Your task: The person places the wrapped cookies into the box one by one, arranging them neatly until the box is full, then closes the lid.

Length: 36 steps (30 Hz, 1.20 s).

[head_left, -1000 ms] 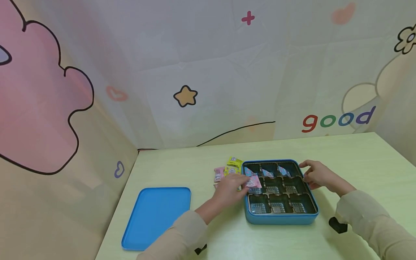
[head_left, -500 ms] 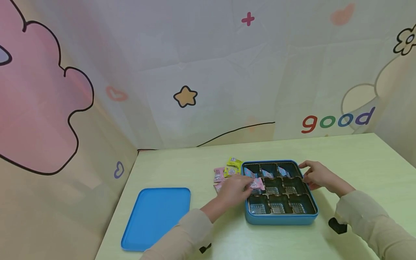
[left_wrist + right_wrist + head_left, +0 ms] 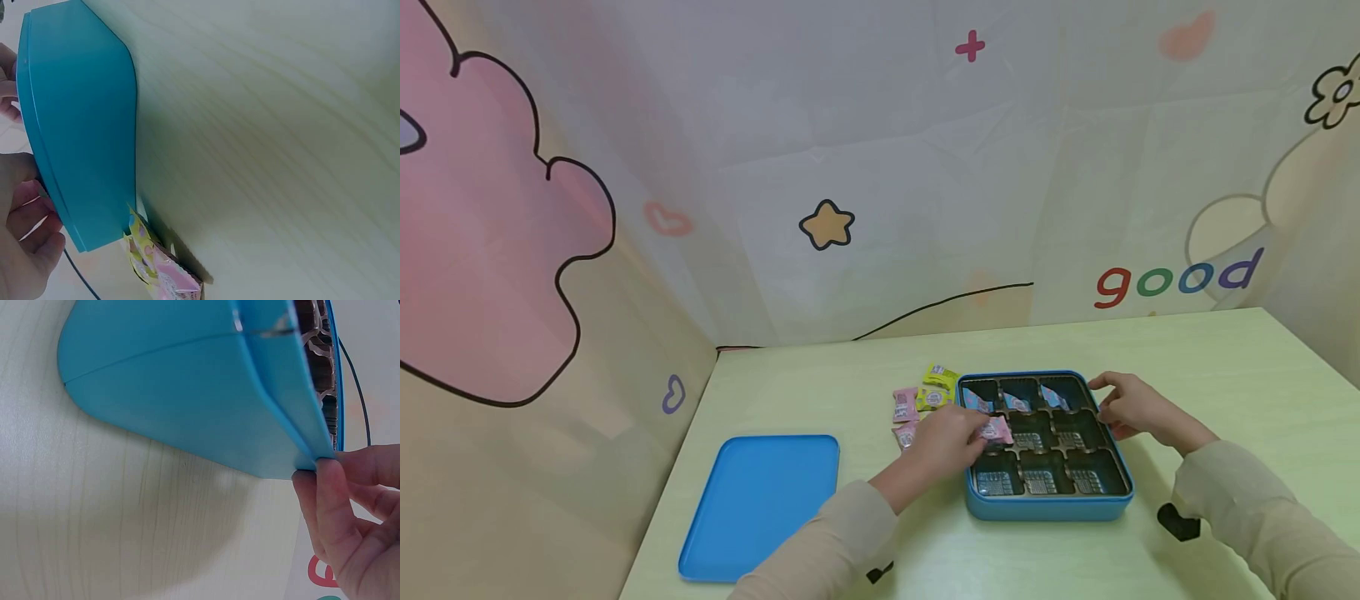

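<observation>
Surface (image 3: 1217, 358), pale and wood-grained, bears a blue tin (image 3: 1048, 509) with a black nine-compartment insert (image 3: 1036, 451); a blue lid (image 3: 767, 504) lies flat, well apart, to its left. Right hand (image 3: 1138, 410) grips the tin's right rim; left hand (image 3: 942, 443) pinches a pink packet (image 3: 997, 430) over the middle row's left compartment. Blue packets (image 3: 1017, 402) occupy the back row; yellow packets (image 3: 933, 398) and loose pink packets (image 3: 906, 405) lie beside the tin. Apparent step: filling the middle row; the next move likely calls for lowering the packet squarely, then releasing it.
</observation>
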{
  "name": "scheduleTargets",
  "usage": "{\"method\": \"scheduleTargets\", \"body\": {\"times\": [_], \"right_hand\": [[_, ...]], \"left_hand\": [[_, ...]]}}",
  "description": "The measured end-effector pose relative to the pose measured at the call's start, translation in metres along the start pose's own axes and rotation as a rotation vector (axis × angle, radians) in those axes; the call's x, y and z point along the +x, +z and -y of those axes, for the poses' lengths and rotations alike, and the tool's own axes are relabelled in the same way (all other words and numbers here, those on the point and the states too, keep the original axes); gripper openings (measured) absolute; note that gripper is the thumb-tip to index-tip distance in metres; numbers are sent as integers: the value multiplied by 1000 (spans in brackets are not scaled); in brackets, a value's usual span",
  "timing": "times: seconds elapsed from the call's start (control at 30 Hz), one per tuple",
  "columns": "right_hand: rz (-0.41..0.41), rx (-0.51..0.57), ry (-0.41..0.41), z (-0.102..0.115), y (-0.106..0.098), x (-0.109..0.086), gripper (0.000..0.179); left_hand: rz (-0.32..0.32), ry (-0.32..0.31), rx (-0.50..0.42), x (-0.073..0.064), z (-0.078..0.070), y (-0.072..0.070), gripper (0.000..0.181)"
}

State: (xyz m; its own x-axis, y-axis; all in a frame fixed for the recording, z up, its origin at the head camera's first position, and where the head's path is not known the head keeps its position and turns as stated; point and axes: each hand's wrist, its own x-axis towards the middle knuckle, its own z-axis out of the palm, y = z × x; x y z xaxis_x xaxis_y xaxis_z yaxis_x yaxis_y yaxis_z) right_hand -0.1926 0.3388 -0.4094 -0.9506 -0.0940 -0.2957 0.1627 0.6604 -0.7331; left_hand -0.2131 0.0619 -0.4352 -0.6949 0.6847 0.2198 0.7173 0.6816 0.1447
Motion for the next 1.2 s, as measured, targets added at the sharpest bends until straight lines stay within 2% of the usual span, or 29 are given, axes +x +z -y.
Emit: {"method": "scheduleTargets", "body": {"times": [0.27,0.5,0.7,0.9,1.2], "right_hand": [[-5,-6,5,1,0,-1,47],[-4,-7,8,1,0,-1,48],[-5,-13,6,2,0,-1,47],[-5,-18,5,4,-1,-2,47],[-3,-23,14,4,-1,-2,48]], "left_hand": [[37,-11,23,4,-4,-2,11],[53,-27,36,6,-6,-4,22],[41,-7,57,8,-5,0,9],[41,45,106,4,-5,3,24],[58,21,82,2,-5,4,31]]}}
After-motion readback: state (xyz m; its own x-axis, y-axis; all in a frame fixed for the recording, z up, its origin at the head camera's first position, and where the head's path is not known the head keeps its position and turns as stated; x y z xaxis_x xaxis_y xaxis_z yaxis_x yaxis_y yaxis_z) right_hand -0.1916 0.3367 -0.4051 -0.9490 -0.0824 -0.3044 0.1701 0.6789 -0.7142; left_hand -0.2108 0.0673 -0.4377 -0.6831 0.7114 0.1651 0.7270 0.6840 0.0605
